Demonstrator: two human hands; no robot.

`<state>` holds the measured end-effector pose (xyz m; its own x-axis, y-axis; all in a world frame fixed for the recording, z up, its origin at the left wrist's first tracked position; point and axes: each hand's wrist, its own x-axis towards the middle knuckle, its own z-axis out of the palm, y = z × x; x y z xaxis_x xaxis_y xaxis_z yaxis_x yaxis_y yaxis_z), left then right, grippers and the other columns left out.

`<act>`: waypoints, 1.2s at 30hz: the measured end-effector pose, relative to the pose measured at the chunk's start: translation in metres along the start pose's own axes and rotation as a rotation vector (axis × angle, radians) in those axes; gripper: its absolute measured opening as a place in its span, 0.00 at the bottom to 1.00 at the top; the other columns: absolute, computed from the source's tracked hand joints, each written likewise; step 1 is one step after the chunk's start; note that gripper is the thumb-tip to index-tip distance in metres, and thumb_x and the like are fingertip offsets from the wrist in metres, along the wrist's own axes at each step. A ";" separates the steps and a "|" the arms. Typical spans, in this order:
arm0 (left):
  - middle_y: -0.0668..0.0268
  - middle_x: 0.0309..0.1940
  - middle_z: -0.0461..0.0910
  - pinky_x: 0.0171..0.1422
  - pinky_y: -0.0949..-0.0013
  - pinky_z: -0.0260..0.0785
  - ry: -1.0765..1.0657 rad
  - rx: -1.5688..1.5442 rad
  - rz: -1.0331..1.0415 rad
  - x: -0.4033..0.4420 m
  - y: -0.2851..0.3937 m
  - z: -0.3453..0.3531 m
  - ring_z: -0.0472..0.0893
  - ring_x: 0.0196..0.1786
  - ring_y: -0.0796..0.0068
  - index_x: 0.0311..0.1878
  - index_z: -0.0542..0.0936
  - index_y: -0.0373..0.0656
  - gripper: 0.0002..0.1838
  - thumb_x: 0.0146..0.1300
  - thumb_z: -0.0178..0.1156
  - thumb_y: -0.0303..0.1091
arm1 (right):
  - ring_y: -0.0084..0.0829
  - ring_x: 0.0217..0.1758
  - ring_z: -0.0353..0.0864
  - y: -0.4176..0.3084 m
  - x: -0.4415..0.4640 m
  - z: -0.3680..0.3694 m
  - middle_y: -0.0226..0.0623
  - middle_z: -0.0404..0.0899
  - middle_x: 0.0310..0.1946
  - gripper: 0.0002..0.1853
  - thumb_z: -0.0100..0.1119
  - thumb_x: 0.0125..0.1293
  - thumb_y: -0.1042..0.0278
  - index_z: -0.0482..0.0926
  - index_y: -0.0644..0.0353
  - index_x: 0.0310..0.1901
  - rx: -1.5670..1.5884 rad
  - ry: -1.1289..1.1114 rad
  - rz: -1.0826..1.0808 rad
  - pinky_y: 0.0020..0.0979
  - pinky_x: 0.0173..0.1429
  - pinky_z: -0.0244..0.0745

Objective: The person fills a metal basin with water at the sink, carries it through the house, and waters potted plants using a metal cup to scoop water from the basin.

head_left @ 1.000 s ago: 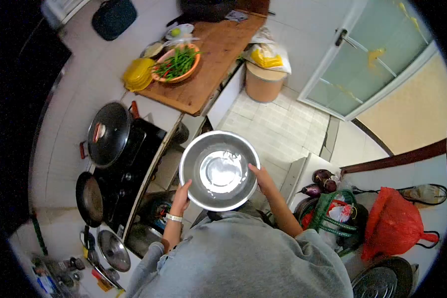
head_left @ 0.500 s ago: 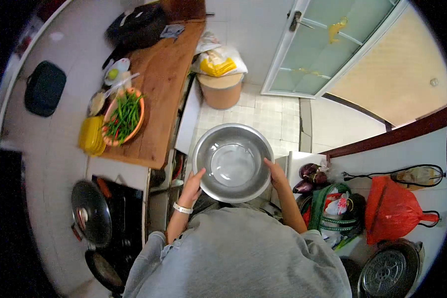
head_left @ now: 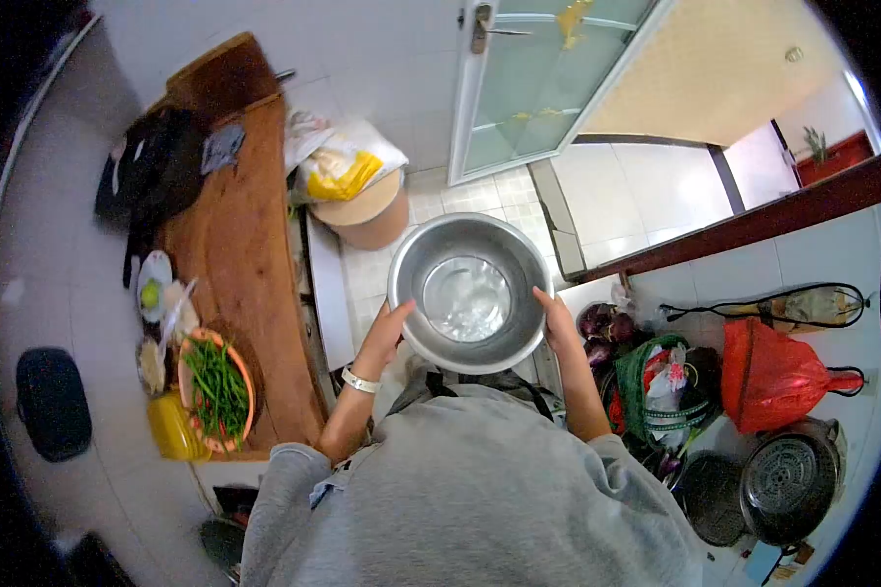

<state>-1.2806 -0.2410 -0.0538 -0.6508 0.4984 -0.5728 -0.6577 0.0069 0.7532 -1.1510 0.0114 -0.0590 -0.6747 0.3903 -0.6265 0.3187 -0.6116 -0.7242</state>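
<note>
A round stainless steel basin [head_left: 418, 264] is held level in front of my body. Light glints on its bottom; it looks like clear water inside, though I cannot be sure. My left hand [head_left: 386, 331] grips the near left rim, thumb over the edge, with a white band on that wrist. On the right side of the rim, my right hand [head_left: 555, 318] clasps it in the same way. The fingers under the basin are hidden on both sides.
Left, a wooden counter [head_left: 250, 264] bears an orange basket [head_left: 253, 391] of green peppers and a yellow container [head_left: 174, 428]. A lidded bin [head_left: 367, 210] stands ahead, near a glass-paned door [head_left: 529, 93]. To the right are eggplants [head_left: 605, 328], a green basket [head_left: 631, 391] and a red bag [head_left: 768, 377].
My view has turned right toward the doorway, so the counter and peppers sit lower and the stove has mostly left the view. Both hands still hold the basin.
</note>
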 end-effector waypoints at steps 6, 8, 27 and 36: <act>0.64 0.41 0.73 0.47 0.70 0.66 0.095 0.069 -0.076 0.077 0.045 0.050 0.73 0.42 0.72 0.49 0.66 0.39 0.16 0.58 0.49 0.33 | 0.33 0.49 0.67 -0.050 0.072 -0.017 0.40 0.68 0.48 0.25 0.50 0.56 0.62 0.62 0.67 0.53 0.056 0.035 -0.068 0.30 0.54 0.59; 0.64 0.41 0.72 0.48 0.69 0.66 0.047 0.035 -0.068 0.101 0.054 0.070 0.73 0.43 0.71 0.50 0.65 0.40 0.17 0.58 0.49 0.33 | 0.34 0.49 0.67 -0.066 0.103 -0.035 0.41 0.68 0.48 0.26 0.51 0.56 0.62 0.61 0.67 0.53 0.023 0.008 -0.072 0.30 0.54 0.59; 0.62 0.47 0.68 0.52 0.69 0.62 -0.316 0.219 -0.166 0.408 0.145 0.295 0.69 0.48 0.71 0.55 0.60 0.39 0.22 0.58 0.49 0.33 | 0.27 0.45 0.68 -0.263 0.262 -0.170 0.36 0.71 0.42 0.23 0.51 0.56 0.60 0.65 0.66 0.50 0.177 0.404 -0.288 0.26 0.50 0.60; 0.60 0.52 0.64 0.57 0.70 0.56 -0.588 0.483 -0.278 0.531 0.180 0.437 0.65 0.53 0.72 0.57 0.57 0.36 0.25 0.58 0.49 0.34 | 0.33 0.52 0.64 -0.325 0.304 -0.219 0.42 0.65 0.50 0.27 0.51 0.56 0.61 0.60 0.66 0.54 0.458 0.691 -0.377 0.29 0.55 0.58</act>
<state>-1.5788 0.4039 -0.0808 -0.0931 0.7970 -0.5968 -0.4423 0.5039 0.7419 -1.3137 0.4796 -0.0777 -0.0845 0.8551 -0.5116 -0.2369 -0.5160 -0.8232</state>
